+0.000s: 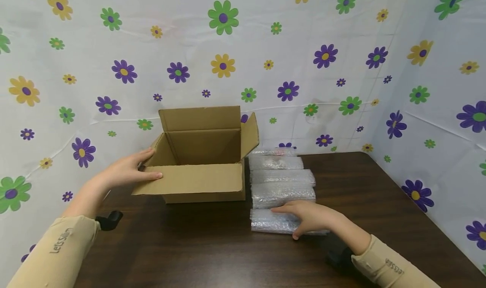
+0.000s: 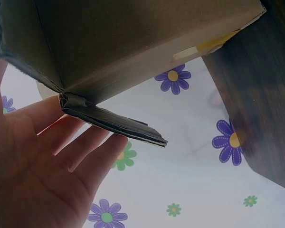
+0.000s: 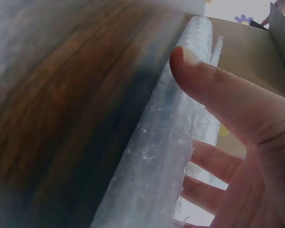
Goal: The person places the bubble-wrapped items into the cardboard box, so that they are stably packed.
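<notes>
An uncovered cardboard box (image 1: 205,187) stands on the dark table with its flaps spread. My left hand (image 1: 130,168) holds its left front corner, thumb on the front flap and fingers outside the left flap. The left wrist view shows those fingers (image 2: 102,147) under the folded flap (image 2: 118,123). My right hand (image 1: 313,218) straddles the nearest bubble-wrapped roll (image 1: 265,226), thumb at its near side and fingers toward the far side. In the right wrist view the thumb overlaps the roll (image 3: 147,152), and the fingertips are partly hidden behind it.
Several more bubble-wrapped rolls (image 1: 282,192) lie in a row beside the box, running back toward the wall. The brown wooden table (image 1: 364,187) meets a white sheet (image 1: 265,43) printed with flowers behind and at the right. Black wrist straps sit on both arms.
</notes>
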Demonstrator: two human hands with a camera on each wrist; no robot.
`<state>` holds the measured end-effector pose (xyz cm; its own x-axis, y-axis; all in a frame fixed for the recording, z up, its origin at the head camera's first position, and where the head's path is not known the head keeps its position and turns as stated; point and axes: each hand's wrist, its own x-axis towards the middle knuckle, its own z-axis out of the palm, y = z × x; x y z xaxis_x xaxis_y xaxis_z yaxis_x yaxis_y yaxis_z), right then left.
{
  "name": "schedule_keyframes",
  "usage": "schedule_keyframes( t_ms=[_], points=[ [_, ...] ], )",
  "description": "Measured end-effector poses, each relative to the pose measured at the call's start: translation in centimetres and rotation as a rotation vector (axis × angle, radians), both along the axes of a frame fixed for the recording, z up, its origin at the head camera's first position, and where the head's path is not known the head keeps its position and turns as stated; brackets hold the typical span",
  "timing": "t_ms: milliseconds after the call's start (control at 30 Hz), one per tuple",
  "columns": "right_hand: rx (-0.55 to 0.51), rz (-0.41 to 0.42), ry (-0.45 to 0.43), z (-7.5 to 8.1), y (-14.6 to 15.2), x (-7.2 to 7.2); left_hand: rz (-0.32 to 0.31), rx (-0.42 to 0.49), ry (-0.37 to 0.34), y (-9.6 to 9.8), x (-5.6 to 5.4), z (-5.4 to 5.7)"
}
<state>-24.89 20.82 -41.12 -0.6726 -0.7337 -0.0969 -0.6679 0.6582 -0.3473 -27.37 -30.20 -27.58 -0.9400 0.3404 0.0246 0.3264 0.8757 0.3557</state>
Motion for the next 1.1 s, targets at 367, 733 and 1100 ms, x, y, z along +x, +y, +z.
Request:
schedule_keyframes(
  t_ms=[367, 733, 1100],
  points=[
    [0.012, 0.029, -0.065, 2.2, 0.0, -0.4, 0.012, -0.001, -0.001, 0.2, 0.2, 0.2],
    [0.029, 0.039, -0.099, 5.4, 0.0, -0.1, -0.001, -0.001, 0.01, 0.1, 0.0, -0.1],
    [0.059, 0.06, -0.073, 10.3, 0.9, 0.2, 0.0, 0.002, 0.003, 0.1, 0.0, -0.2]
  ],
)
